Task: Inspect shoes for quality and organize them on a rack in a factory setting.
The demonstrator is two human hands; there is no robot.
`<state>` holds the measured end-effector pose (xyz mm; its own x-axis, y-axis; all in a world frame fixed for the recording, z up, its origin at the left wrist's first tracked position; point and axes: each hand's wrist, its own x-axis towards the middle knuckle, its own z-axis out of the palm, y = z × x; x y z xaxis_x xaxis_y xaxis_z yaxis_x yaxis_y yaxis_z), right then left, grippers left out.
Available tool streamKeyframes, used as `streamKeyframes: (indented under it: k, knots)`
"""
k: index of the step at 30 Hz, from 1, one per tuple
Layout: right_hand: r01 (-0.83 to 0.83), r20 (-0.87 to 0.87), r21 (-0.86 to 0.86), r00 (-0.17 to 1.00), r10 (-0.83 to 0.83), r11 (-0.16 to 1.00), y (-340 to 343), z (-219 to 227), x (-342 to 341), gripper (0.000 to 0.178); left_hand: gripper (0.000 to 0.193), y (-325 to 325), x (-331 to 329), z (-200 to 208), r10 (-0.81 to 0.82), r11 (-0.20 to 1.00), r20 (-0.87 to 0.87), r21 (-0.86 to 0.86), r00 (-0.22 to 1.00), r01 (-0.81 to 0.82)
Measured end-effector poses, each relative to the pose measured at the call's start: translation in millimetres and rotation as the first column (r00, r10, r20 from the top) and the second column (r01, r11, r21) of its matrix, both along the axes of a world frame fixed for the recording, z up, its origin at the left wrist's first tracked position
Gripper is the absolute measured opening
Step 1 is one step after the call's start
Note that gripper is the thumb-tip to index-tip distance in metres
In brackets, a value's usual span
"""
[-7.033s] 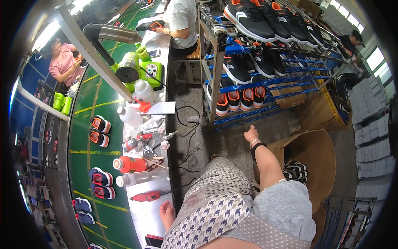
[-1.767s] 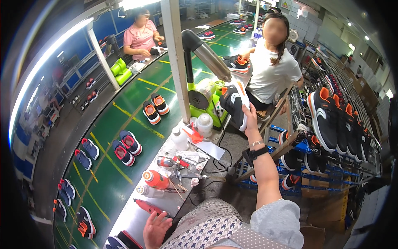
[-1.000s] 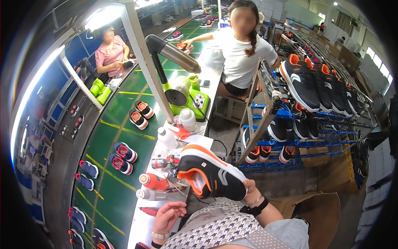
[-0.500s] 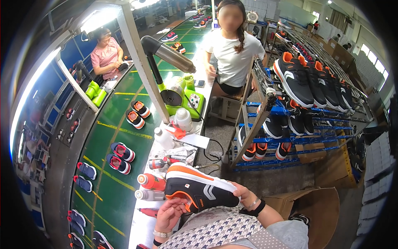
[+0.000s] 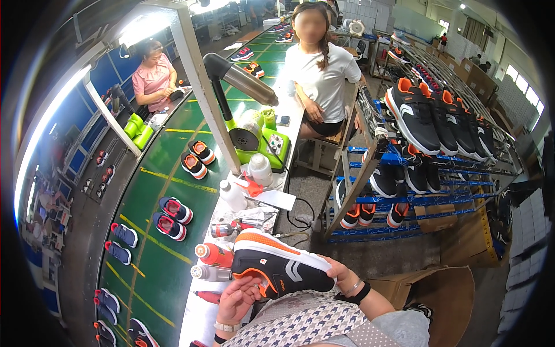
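Shoe [image 5: 295, 267] at twelve o'clock from the apron [image 5: 289, 318], right hand [image 5: 346, 276] clamped on its toe at three, left hand [image 5: 238, 299] at its opening, whether gripping I cannot tell, red bottle [image 5: 216, 254] at nine.

The black shoe [image 5: 302, 270] partly hides the right hand [image 5: 345, 279].

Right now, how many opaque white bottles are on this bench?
2: one white bottle nearer the red bottle, another white bottle beside the green blower. The held shoe might hide others.
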<state>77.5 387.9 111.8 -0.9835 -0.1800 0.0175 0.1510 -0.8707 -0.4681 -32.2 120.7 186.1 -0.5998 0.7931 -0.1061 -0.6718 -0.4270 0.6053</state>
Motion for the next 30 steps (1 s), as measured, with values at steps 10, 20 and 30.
streamKeyframes:
  k: [10,20,30]
  knots:
    - [0.007,0.002,0.081,1.000,-0.007,0.997,2,2,5,0.090,0.042,1,3,-1,0.010,1.000,-0.023,0.003,1.000,-0.010]
    - [0.002,-0.001,0.121,1.000,-0.002,0.993,5,19,8,0.091,0.047,2,8,1,0.046,0.997,0.031,-0.058,0.998,-0.045]
    - [-0.025,0.008,0.127,1.000,0.024,0.992,6,15,9,0.094,0.047,-4,6,0,-0.041,0.999,0.039,-0.012,0.998,0.042]
